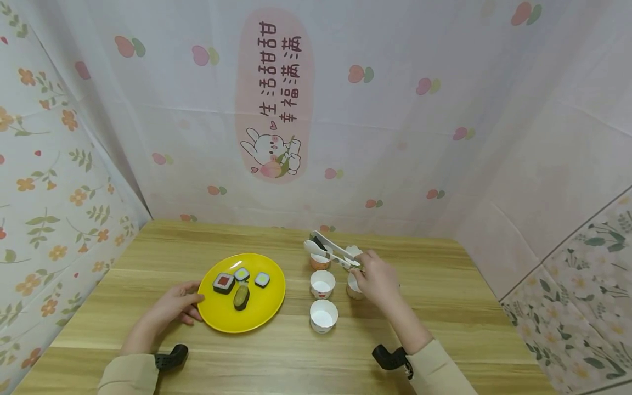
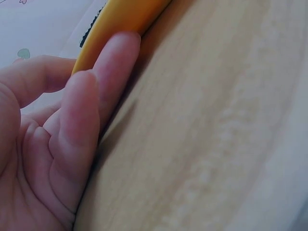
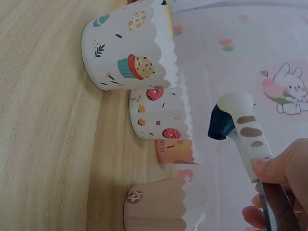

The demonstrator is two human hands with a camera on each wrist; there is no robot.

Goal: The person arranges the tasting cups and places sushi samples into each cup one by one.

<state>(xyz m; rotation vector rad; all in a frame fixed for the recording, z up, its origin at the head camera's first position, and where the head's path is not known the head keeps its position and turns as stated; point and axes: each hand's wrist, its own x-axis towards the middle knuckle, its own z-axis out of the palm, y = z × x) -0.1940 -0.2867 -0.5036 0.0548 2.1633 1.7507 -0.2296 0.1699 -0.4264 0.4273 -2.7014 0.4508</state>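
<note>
My left hand pinches the left rim of a yellow plate, thumb at the edge and fingers below it. On the plate lie toy sushi pieces: a large roll with a red centre, two small rolls and an oblong piece with a dark band. With my right hand I grip white tongs with brown spots. Between their tips is a dark piece, probably sushi, held above the orange paper cup at the back.
White paper cups stand in front of the orange one, a middle cup and a near cup. Beside them, a beige cup and another cup are partly hidden by my right hand and the tongs. A printed curtain hangs behind the table.
</note>
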